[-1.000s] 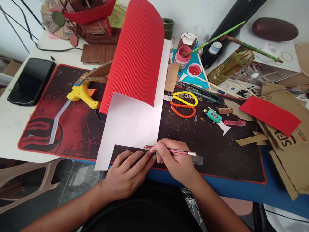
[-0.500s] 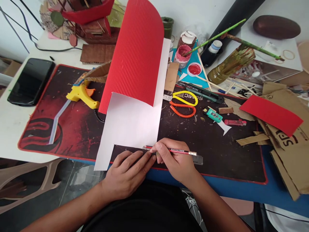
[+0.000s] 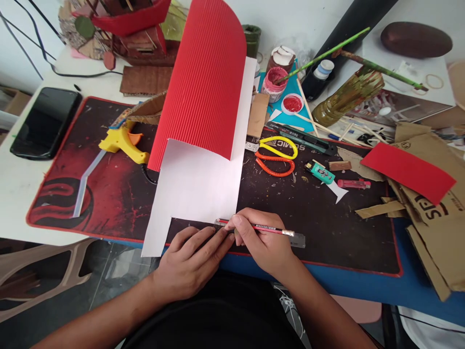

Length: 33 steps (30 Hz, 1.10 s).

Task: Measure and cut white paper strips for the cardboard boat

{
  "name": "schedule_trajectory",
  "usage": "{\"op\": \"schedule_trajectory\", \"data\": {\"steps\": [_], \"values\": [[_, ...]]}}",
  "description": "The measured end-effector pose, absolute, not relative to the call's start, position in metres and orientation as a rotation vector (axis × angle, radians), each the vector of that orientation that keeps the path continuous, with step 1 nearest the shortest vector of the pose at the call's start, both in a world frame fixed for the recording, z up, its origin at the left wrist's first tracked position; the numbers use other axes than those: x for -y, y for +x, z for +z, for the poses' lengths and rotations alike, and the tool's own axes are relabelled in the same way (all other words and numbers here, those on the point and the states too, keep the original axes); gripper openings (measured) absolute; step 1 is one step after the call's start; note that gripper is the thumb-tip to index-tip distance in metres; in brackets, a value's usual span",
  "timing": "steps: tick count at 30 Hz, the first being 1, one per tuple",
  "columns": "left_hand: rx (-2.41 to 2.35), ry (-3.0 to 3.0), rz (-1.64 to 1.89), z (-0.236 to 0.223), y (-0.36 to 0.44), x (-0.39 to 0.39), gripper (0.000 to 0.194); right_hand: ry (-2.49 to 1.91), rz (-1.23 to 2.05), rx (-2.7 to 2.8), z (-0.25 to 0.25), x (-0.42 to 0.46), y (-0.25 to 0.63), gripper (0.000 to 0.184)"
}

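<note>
My right hand (image 3: 263, 240) is closed around a red-and-black pencil (image 3: 272, 229), its point end near the lower edge of the white paper. Beneath it a clear ruler (image 3: 298, 240) lies on the mat, its right end showing past my hand. My left hand (image 3: 191, 259) rests flat with fingers stretched out over the ruler's left part, touching my right hand's fingertips. The red corrugated sheet (image 3: 205, 87) curls over its white underside (image 3: 199, 189), and has a notch cut at the lower edge.
On the dark mat (image 3: 337, 228) lie scissors (image 3: 278, 148), a utility knife (image 3: 303, 139), a lighter (image 3: 319, 172) and a yellow glue gun (image 3: 125, 143). A phone (image 3: 47, 121) lies left. Paint pots (image 3: 275, 82) stand behind. Cardboard (image 3: 423, 194) and a red piece (image 3: 409, 172) are at right.
The pencil's eraser end has dipped slightly down and to the left in my right hand. My left hand, the ruler and the sheet stay in place.
</note>
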<state>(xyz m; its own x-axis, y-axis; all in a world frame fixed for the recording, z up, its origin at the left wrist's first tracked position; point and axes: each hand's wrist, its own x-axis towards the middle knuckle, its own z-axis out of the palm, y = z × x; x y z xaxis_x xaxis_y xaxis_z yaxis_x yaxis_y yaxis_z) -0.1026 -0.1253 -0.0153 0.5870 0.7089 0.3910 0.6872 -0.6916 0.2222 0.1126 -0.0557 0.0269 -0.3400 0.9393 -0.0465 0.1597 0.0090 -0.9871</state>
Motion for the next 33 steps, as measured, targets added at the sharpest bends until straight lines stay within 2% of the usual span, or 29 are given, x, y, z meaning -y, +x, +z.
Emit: {"op": "schedule_trajectory", "data": {"steps": [25, 33], "values": [[-1.243, 2.749, 0.673, -0.0151, -0.1033, 0.1259, 0.043, -1.15, 1.407, 1.583, 0.0264, 0.0568, 0.1139, 0.034], [-1.231, 2.729, 0.683, -0.0123, -0.1026, 0.1253, 0.042, -1.146, 1.491, 1.379, 0.0246, 0.0582, 0.1158, 0.037]]}}
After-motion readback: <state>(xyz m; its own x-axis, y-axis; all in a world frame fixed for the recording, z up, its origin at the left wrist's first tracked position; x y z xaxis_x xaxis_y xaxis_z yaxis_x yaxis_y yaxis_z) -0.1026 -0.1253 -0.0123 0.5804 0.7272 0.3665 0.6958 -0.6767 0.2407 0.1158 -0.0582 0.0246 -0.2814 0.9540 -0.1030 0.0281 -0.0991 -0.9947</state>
